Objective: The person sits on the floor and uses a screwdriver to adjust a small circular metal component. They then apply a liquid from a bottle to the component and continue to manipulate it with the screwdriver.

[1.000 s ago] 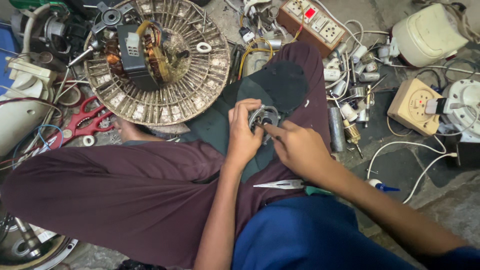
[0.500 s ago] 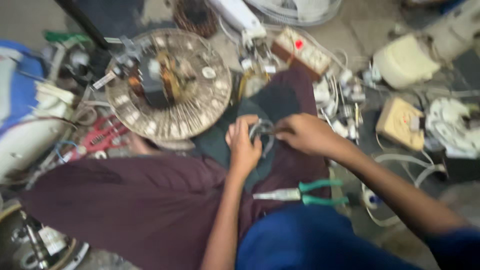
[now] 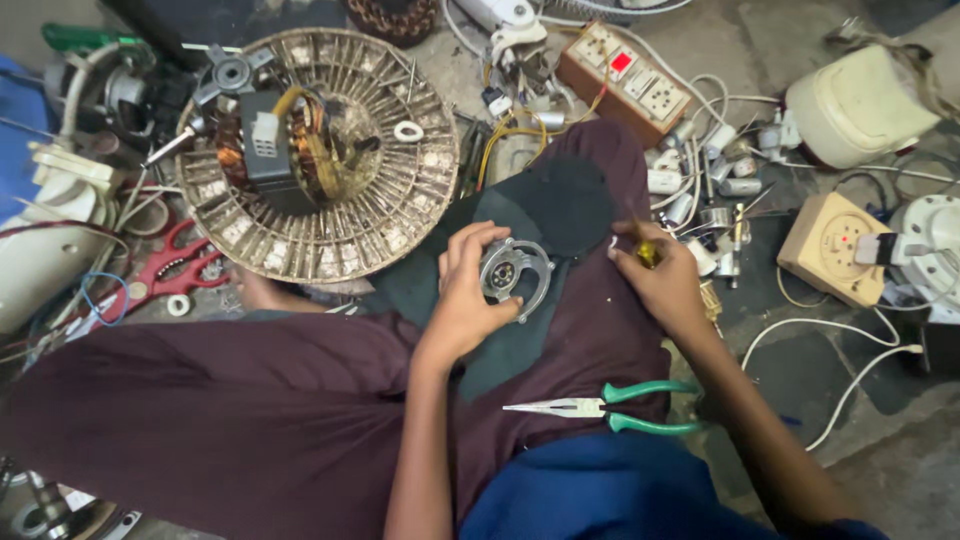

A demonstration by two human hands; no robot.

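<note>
Left hand: the left hand (image 3: 468,300) cupped a small round metal motor part (image 3: 513,272), fingers (image 3: 478,243) curled over its upper edge and thumb under its lower rim, holding it above the lap.
Right hand: the right hand (image 3: 665,282) was off to the right of that part, not touching it; its fingers were pinched together on a small yellow-handled tool (image 3: 646,253), most likely a screwdriver, whose tip could not be made out.
Part held: the part sat against the left fingers, face up, with a pale hub in the middle and a thin metal bracket round it; it rested over a dark cloth (image 3: 540,215) on the knee.
Done so far: judging by the bare windings on the big round fan motor (image 3: 318,155) beyond the left fingertips, that motor lay opened and the small part was out of it.
Left to do: the work on the small part looked unfinished, since the tool was not on it; which screw or joint remained could not be told.
Near the wrists: green-handled pliers (image 3: 610,406) lay unused on the lap below both hands.
Further off: a brown socket board (image 3: 625,82) lay beyond the right fingers, red-handled cutters (image 3: 175,275) far left of the left hand.
</note>
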